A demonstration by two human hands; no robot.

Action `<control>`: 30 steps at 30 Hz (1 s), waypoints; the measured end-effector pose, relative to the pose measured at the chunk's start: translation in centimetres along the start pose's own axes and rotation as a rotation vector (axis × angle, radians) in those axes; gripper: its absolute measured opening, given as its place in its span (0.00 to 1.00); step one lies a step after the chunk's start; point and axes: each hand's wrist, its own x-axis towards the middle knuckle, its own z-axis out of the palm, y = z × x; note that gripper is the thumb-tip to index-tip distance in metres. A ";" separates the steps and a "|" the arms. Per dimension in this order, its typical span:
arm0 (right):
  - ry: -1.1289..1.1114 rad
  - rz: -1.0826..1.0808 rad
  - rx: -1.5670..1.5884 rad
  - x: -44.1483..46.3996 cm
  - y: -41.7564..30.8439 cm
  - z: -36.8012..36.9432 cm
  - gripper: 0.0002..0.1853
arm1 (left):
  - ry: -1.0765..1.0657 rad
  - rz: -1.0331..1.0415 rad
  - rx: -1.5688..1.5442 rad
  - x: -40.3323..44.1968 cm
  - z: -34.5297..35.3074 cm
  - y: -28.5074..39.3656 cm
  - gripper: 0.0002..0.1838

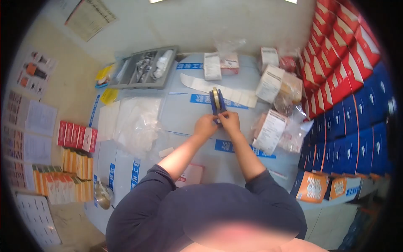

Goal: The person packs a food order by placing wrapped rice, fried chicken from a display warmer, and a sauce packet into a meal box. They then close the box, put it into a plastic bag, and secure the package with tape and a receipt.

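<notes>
Both my hands meet at the near end of a blue tape dispenser [217, 101] that carries a roll of yellowish tape, near the middle of the table. My left hand [206, 126] is closed at its left side, and what its fingers grip is too small to make out. My right hand [229, 121] has its thumb and fingers pressed together at the dispenser's near end. A strip of white labels [237, 96] curves behind and beside the dispenser. A red and white box [191, 174] lies close to my body, partly hidden by my left arm.
A grey divided tray [147, 86] stands at the back left, with clear plastic bags [136, 126] in front. White boxes [270, 131] in plastic lie to the right. Red boxes [336, 71] and blue boxes [348, 138] are stacked at the right edge. A metal bowl [103, 197] is front left.
</notes>
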 end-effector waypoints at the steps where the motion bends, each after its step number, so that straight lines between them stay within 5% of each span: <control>1: 0.114 -0.070 -0.103 -0.1 0.3 0.6 0.14 | 0.032 -0.016 0.002 0.3 -0.2 -0.2 0.17; 2: 0.234 -0.133 -0.205 -0.8 0.6 0.9 0.14 | 0.006 -0.020 0.027 0.3 -0.3 -0.3 0.17; 4: 0.196 -0.128 0.067 -1.9 0.9 0.5 0.13 | -0.008 -0.017 0.038 0.1 -0.1 0.2 0.17; 7: 0.300 -0.498 -0.021 -5.9 -0.3 -0.3 0.11 | -0.124 -0.063 0.124 0.5 -1.4 0.6 0.22; 9: 0.068 0.224 0.316 -8.7 -1.0 0.5 0.12 | -0.169 -0.032 0.116 -0.3 -1.8 0.0 0.26; 11: 0.150 0.173 0.158 -7.3 3.2 2.1 0.12 | -0.235 0.013 0.130 -2.8 -3.0 -1.0 0.30; 15: 0.298 0.100 -0.354 -5.9 3.1 2.1 0.12 | -0.553 0.530 0.066 -12.6 -8.6 -6.0 0.42; 17: 0.361 0.061 -0.554 -5.0 4.7 1.2 0.12 | -0.823 0.535 0.399 -17.5 -14.3 -5.5 0.42; 20: 0.368 0.219 -0.643 -5.6 6.3 0.7 0.14 | -0.702 0.515 0.419 -21.4 -13.9 -9.9 0.42; 22: 0.142 0.289 0.201 -8.7 5.1 0.1 0.13 | -0.540 0.417 0.359 -21.7 -11.7 -10.6 0.44; 27: -0.013 0.268 0.457 -18.2 -1.6 0.3 0.11 | -0.253 0.050 0.255 -20.1 -8.4 -6.6 0.43; 30: -0.220 0.263 0.284 -22.3 -4.5 3.1 0.12 | -0.185 0.025 0.294 -19.4 -7.1 -6.5 0.45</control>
